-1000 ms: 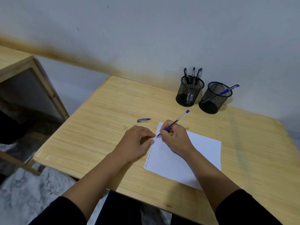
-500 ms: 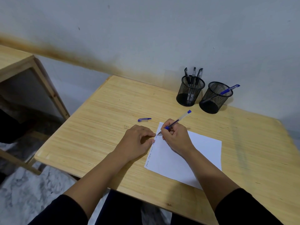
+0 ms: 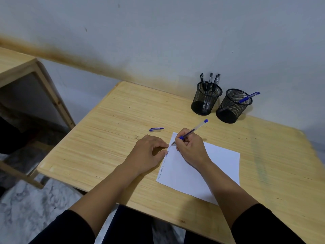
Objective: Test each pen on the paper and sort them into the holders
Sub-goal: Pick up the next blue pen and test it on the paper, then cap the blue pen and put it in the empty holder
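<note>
Right hand (image 3: 190, 149): fingers curled round a blue pen (image 3: 190, 132), pinched low on the barrel, tip down on the paper (image 3: 202, 166) at its far left corner, blue end cap angled up and away from the knuckles. Left hand (image 3: 149, 152): just beside the pen tip, loosely curled, holding nothing, thumb and forefinger tips resting at the left edge of the sheet; whether pressing the sheet down cannot be told. Below those fingertips: a line of small handwriting along the left margin, too small to read. Beyond the left hand, away from the body: a loose blue pen cap (image 3: 156, 129) lying flat on the wooden table (image 3: 109, 138), apart from the paper. Further beyond the right hand, near the wall (image 3: 175, 41): two black mesh holders touching or nearly touching. Left holder (image 3: 206, 98): three black pens (image 3: 209, 81) standing upright. Right holder (image 3: 233, 105): one capped blue pen (image 3: 248, 98) leaning over the rim to the right. Nearer the body: both forearms bare, black sleeves (image 3: 263, 224) at the lower edge. Far to the left of the left hand: part of a second wooden table (image 3: 44, 81), marbled floor (image 3: 35, 199) beneath.
</note>
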Available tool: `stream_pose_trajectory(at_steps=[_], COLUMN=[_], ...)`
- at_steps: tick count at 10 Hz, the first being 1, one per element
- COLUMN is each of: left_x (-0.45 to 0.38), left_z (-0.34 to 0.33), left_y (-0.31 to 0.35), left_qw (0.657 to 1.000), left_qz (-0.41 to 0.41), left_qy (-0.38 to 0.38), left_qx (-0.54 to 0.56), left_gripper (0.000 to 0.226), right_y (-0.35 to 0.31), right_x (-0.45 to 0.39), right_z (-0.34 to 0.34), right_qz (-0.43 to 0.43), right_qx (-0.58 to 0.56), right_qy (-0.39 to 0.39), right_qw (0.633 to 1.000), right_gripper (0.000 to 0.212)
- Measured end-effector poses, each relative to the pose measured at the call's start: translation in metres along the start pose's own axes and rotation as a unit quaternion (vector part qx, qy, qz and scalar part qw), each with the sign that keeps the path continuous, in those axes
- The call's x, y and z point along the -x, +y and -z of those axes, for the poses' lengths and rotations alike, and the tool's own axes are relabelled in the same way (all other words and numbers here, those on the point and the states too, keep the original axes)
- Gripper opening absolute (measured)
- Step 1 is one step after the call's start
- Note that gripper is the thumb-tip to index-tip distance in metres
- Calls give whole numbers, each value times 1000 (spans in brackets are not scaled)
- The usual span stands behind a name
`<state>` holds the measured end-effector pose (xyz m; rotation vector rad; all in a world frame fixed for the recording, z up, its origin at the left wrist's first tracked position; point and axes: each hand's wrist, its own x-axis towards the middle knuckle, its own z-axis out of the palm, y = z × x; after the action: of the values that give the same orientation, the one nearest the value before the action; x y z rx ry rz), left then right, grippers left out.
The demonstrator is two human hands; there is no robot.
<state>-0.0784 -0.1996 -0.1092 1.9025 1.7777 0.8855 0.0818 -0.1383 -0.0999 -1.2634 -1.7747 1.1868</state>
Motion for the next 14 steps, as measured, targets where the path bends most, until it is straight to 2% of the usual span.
stream_pose_trajectory(at_steps=[4,7,8,9,10,11,12,13,14], left_x=[0,0,-3,-14,-30,-44,-48,-43,-41], left_z=[-1,-1,1,6,10,10,11,14,17], left_y=[0,-1,1,-6,-14,-18,-14,2,18], left_qw=[1000,1000,997,985,989,993,994,985,977], left_qz=[1,-6,21,33,44,67,70,108,102], left_qy=[3,5,45,155,140,61,63,105,107], left_qx=[4,4,62,65,-11,-69,-58,87,151], left_gripper=[24,23,16,24,36,24,10,9,10], right_y=[-1,-1,-2,-9,-19,-26,-31,-39,-44], right_x=[0,-1,0,2,3,2,2,4,4], right_z=[-2,-1,3,10,17,22,27,32,36], right_qz=[14,-3,-32,-34,-35,-28,-28,-14,5], right_qx=[12,24,-66,-125,-166,-182,-173,-169,-158], right_qy=[10,47,78,89,86,88,89,77,78], right_qw=[1000,999,994,988,982,979,981,983,984], right_gripper=[17,14,9,9,13,17,12,8,9])
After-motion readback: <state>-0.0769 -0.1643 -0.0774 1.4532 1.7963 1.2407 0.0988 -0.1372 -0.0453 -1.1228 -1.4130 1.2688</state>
